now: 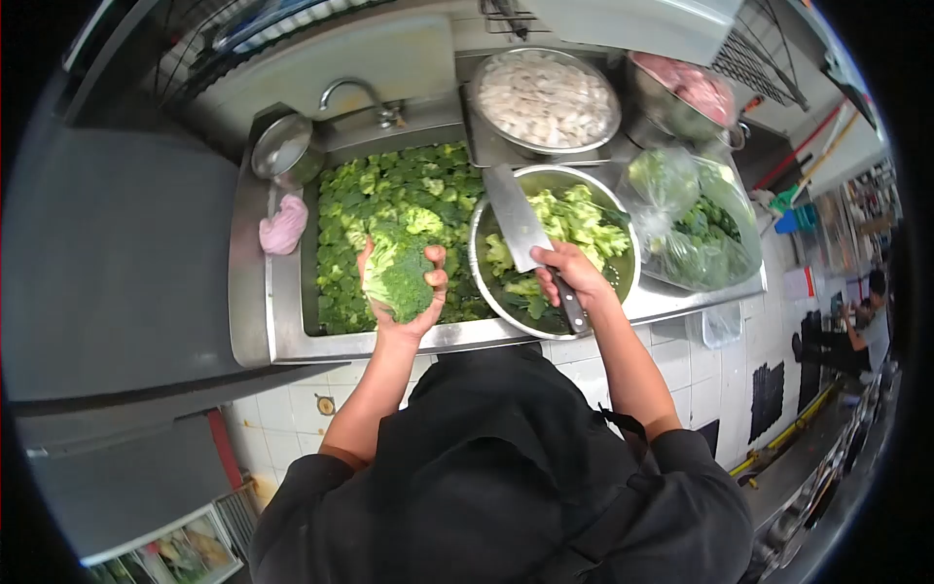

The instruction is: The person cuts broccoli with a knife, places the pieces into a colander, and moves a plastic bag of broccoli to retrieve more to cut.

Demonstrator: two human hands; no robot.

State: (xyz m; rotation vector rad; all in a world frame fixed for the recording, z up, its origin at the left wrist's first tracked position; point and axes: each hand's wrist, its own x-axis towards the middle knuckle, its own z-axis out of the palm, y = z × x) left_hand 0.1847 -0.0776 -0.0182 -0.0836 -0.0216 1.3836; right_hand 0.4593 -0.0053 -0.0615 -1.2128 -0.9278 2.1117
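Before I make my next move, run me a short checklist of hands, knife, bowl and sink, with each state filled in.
1. Knife held by its handle: ok. The right hand grips the knife there.
2. Broccoli head secured: ok. The left hand cups the broccoli head over the sink.
3. Blade apart from the left hand: ok. A gap shows between them.
4. Sink bottom clear: not ok. Broccoli pieces cover it.
5. Bowl steady: cannot tell. The base of the bowl is hidden.
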